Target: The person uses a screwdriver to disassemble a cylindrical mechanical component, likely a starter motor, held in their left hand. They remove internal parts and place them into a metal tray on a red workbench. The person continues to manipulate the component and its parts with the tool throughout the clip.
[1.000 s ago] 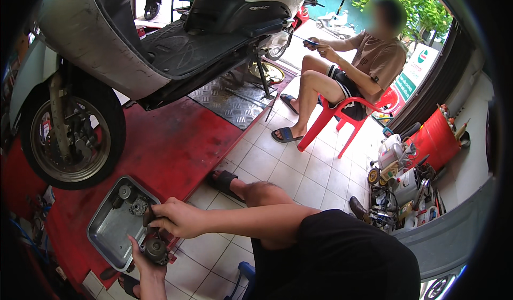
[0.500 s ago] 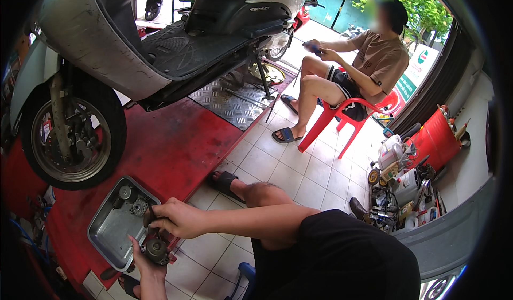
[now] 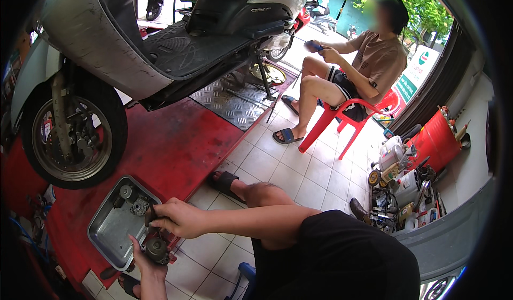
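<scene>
My left hand (image 3: pixel 148 262) is closed around a round dark metal part (image 3: pixel 156 249) at the lower left. Just above it, my right hand (image 3: pixel 176 217) grips a dark object (image 3: pixel 150 219), largely hidden by its fingers, against the upper side of that part. A red metal piece (image 3: pixel 171 258) shows beside the part, partly covered. Left of both hands, a steel tray (image 3: pixel 98 235) rests on the red platform, holding a small cylindrical piece (image 3: pixel 127 192) and a perforated metal piece (image 3: pixel 139 208).
A scooter (image 3: pixel 133 81) stands on the red lift platform (image 3: pixel 155 158). Another person (image 3: pixel 382 65) sits on a red chair (image 3: pixel 320 129), holding a blue object. A red drum (image 3: pixel 435 142), jugs and parts crowd the right wall. White tiled floor (image 3: pixel 283 172) runs between.
The seated person's hands and blue object have shifted slightly, and a scooter rider has appeared in the street behind. My hands stay in about the same place.
</scene>
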